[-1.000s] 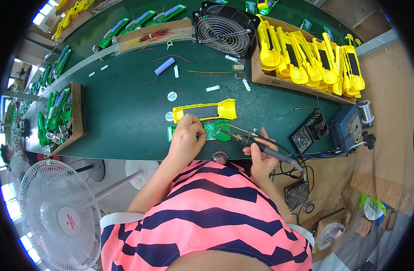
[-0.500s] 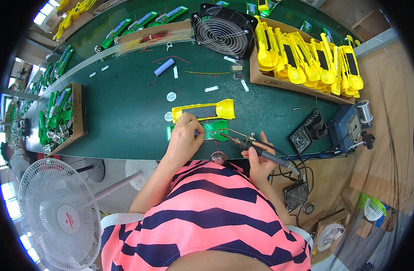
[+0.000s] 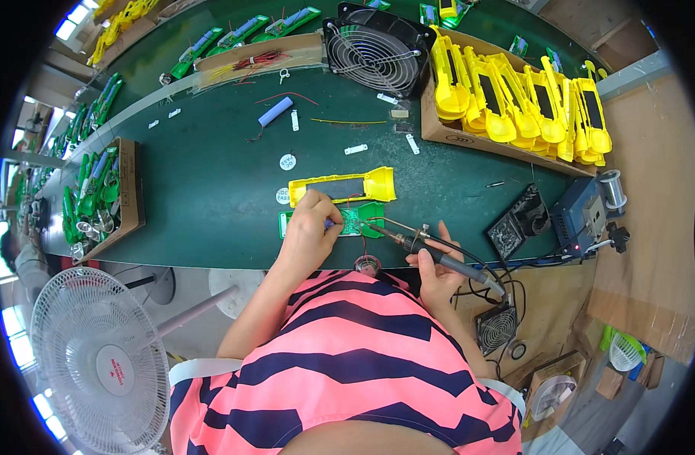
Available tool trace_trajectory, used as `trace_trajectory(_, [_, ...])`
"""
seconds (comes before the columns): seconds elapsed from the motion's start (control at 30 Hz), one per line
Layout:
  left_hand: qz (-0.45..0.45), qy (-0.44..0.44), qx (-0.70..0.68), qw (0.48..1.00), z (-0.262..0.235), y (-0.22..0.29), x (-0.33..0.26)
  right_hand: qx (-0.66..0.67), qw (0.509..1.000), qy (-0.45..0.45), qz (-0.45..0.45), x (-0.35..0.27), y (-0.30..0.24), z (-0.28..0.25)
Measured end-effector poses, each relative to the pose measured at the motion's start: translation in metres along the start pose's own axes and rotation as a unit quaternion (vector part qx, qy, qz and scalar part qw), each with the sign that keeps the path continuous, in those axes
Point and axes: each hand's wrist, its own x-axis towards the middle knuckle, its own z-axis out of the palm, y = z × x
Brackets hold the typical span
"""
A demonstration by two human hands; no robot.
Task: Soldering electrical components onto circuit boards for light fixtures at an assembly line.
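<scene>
My left hand (image 3: 309, 225) is closed in a pinch over the left part of a green plastic housing (image 3: 372, 213). What its fingertips hold is hidden, and a bit of purple-blue cell shows beside them. My right hand (image 3: 436, 277) grips a soldering iron (image 3: 455, 265) with a grey handle, its ring and little fingers less curled. The iron's tip, with a thin metal tube alongside, meets the green circuit board (image 3: 350, 221) in the housing. Just beyond lies a yellow housing (image 3: 378, 184) with a dark panel, joined by a red wire. A small round part (image 3: 367, 265) hangs at the table edge.
A box of yellow housings (image 3: 487, 98) stands at the far right, a box of green assemblies (image 3: 97, 189) at the left. A black fan (image 3: 378, 47) is at the back. A loose blue cell (image 3: 275, 111) lies mid-table. The soldering station (image 3: 581, 214) and solder spool (image 3: 612, 191) are at right.
My left fingers have shifted very slightly at the green housing. The soldering iron stays in place at the board.
</scene>
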Motion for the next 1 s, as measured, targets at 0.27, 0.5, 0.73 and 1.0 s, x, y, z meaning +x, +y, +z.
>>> trace_trajectory(0.27, [-0.022,-0.015,-0.019,0.999,-0.002,-0.001,0.000,-0.003,1.000,-0.012,-0.013,-0.001,0.001,-0.003])
trace_trajectory(0.5, [-0.212,0.004,-0.137,0.968,-0.012,0.003,-0.048,-0.005,1.000,-0.019,-0.023,0.001,0.000,-0.005])
trace_trajectory(0.73, [-0.032,0.117,0.307,0.944,-0.050,-0.005,-0.061,0.001,0.999,-0.031,0.017,0.006,-0.004,0.001])
trace_trajectory(1.0, [0.169,0.105,0.126,0.972,-0.003,0.002,-0.027,0.001,0.999,-0.037,0.022,0.008,-0.001,0.002])
